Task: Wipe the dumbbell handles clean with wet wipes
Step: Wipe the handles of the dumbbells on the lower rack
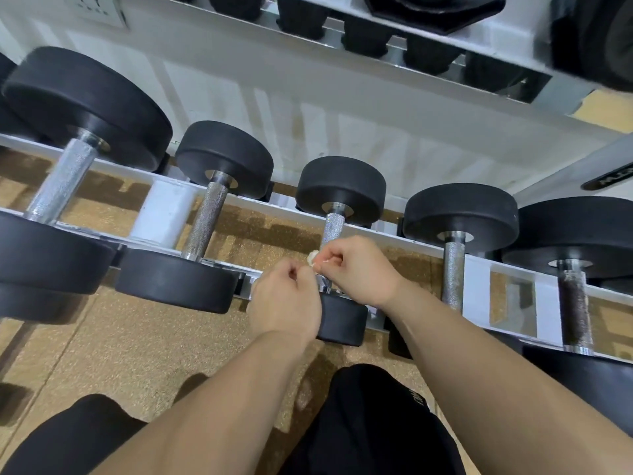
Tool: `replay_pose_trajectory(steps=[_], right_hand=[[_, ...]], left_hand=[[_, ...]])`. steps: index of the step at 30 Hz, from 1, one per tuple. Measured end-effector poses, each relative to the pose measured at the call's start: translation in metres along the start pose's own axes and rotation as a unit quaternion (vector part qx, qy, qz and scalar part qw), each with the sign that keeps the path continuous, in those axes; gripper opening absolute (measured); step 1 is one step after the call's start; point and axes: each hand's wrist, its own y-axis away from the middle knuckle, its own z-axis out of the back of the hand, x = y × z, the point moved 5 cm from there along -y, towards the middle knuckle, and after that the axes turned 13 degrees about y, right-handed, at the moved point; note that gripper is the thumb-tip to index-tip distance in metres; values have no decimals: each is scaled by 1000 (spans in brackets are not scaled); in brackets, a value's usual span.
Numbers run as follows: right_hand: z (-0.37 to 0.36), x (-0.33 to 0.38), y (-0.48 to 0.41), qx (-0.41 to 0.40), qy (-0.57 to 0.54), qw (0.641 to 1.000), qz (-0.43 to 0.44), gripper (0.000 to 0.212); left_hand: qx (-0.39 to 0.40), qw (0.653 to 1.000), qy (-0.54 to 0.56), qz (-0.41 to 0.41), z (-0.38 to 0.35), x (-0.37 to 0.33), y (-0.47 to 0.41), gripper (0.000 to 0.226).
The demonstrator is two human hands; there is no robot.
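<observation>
Fingers (R): thumb + forefinger (325, 266) of our right hand (356, 269) pinch a small crumpled whitish wet wipe (312, 260); the other fingers are curled under.
Fingers (L): our left hand (284, 296) has its fingers curled in toward the wipe from 7 o'clock. We cannot tell whether they grip it, as the knuckles hide the tips.
Wipe: a balled wad between both hands, right at the near end of a knurled silver steel handle (334, 228).
Handle: runs off to 12 o'clock from the wipe and is bare along most of its length.
Dumbbell: a black round rubber-headed dumbbell (340, 190), the middle one on the white metal rack (164, 214); its near head sits at 5 o'clock of our left hand.
Neighbours: more dumbbells at 9 and 3 o'clock, well apart from our hands.
Risk 1: the wad is small, so we'd prob. cover little knurl per pass and miss the far end.
Risk 2: rough knurling could snag + shred the wipe.
Risk 3: a light pinch could let the wipe slip out and drop to the tan speckled floor (137, 337).
Risk 4: a hard sideways rub may roll the dumbbell on its rails.
</observation>
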Motion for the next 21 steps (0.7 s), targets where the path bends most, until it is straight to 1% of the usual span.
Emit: replay_pose_trajectory(steps=[2, 5, 7, 9, 10, 11, 13, 14, 15, 17, 19, 20, 21], right_hand=[[2, 1, -7, 6, 14, 1000, 14, 13], [10, -2, -25, -48, 38, 998, -21, 5], [14, -3, -29, -88, 52, 993, -51, 8], [16, -3, -22, -114, 9, 992, -59, 9], [16, -3, -15, -102, -19, 993, -54, 10], [13, -4, -8, -66, -40, 996, -40, 12], [2, 1, 6, 34, -50, 998, 3, 11], [0, 1, 8, 54, -45, 997, 20, 8], [2, 0, 5, 38, -34, 998, 24, 6], [12, -7, -10, -45, -17, 999, 2, 5], [20, -13, -21, -115, -48, 992, -28, 7], [22, -14, -24, -136, -75, 987, -41, 7], [22, -15, -24, -140, -100, 984, -54, 6]], left_hand=[[3, 1000, 6, 1, 0, -1, 0, 22], [3, 1000, 10, 4, 1, -4, 3, 23], [0, 1000, 10, 6, 2, -6, 5, 23], [-2, 1000, 2, 6, 2, -6, 4, 23], [-2, 1000, -1, 6, 2, -6, 4, 22], [-2, 1000, -4, 6, 2, -6, 3, 22], [-5, 1000, -5, 7, 2, -6, 3, 22], [-7, 1000, -5, 7, 2, -6, 3, 21], [-7, 1000, -2, 9, 2, -7, 4, 22], [-9, 1000, 12, 11, 1, -7, 4, 23], [-17, 1000, 19, 14, 2, -5, 3, 23], [-20, 999, 21, 15, 2, -5, 2, 24], [-21, 999, 25, 16, 2, -3, 1, 25]])
